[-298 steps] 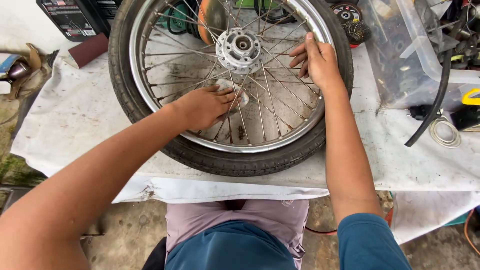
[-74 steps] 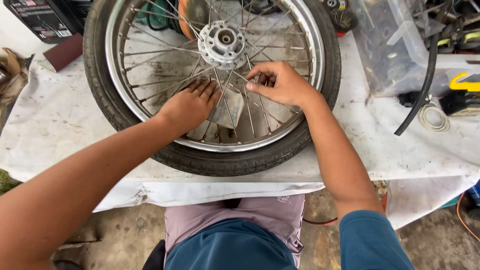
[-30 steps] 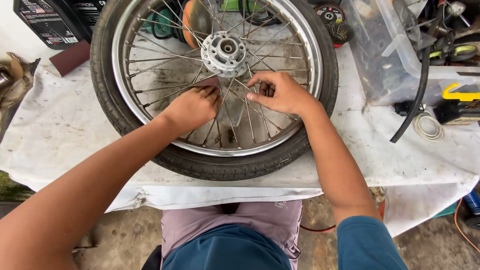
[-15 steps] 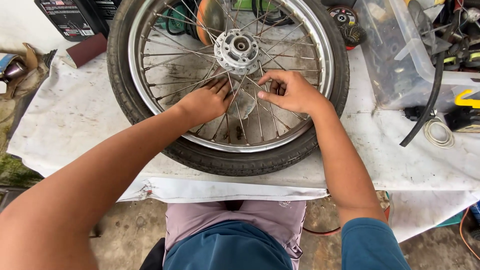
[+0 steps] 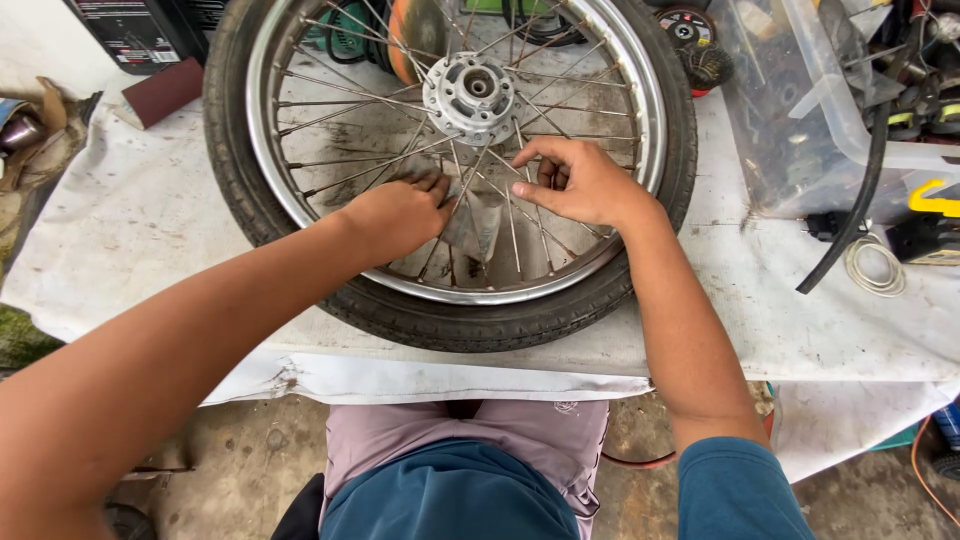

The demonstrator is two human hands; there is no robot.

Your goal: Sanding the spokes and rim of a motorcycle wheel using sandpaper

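A spoked motorcycle wheel with a black tyre [image 5: 440, 318] lies flat on a table covered in a white cloth [image 5: 120, 240]. Its silver hub [image 5: 470, 92] sits at the centre. My left hand [image 5: 395, 212] reaches between the lower spokes and pinches a grey piece of sandpaper [image 5: 475, 222] against them. Just to the right, my right hand [image 5: 578, 182] rests on the spokes below the hub, its fingers curled around one spoke and touching the same sandpaper.
A clear plastic box of parts [image 5: 800, 110] stands at the right, with a black hose [image 5: 850, 200], a coiled white wire [image 5: 876, 265] and a yellow tool [image 5: 935, 200]. A brown block [image 5: 165, 92] and a black case [image 5: 135, 30] lie at the back left.
Over the last second both hands stayed on the lower spokes with the sandpaper, shifting only slightly. Ten seconds ago my right hand was on the rim at the right.
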